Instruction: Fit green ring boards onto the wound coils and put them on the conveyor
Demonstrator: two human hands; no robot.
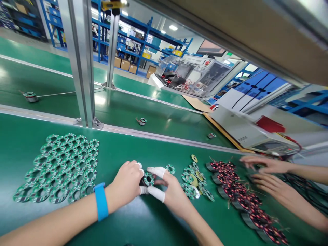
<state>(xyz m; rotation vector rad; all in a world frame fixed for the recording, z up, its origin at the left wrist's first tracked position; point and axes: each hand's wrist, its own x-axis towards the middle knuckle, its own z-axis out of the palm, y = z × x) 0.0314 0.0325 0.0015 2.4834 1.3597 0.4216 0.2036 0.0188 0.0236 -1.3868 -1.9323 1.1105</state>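
Observation:
My left hand (pixel 128 182), with white finger cots and a blue wristband (pixel 101 202), is closed around a small round part whose dark side is mostly hidden. A green ring-shaped circuit board (pixel 148 179) shows on its face. From the other side, the thumb and fingers of my right hand (pixel 171 193), also in white cots, pinch at the board's edge. Just beyond my right fingertips lies a loose ring board (pixel 170 169). To the right is a jumbled pile of ring boards (pixel 191 191) with some yellow discs (pixel 194 158) among them.
Rows of ring boards (pixel 58 171) cover the left of the green table. Wound copper-coil motor parts (pixel 246 201) stand in rows at right, beside a co-worker's hands (pixel 271 174). Behind a metal rail, wired parts (pixel 142 121) sit on the belt. An aluminium post (pixel 80 68) rises ahead.

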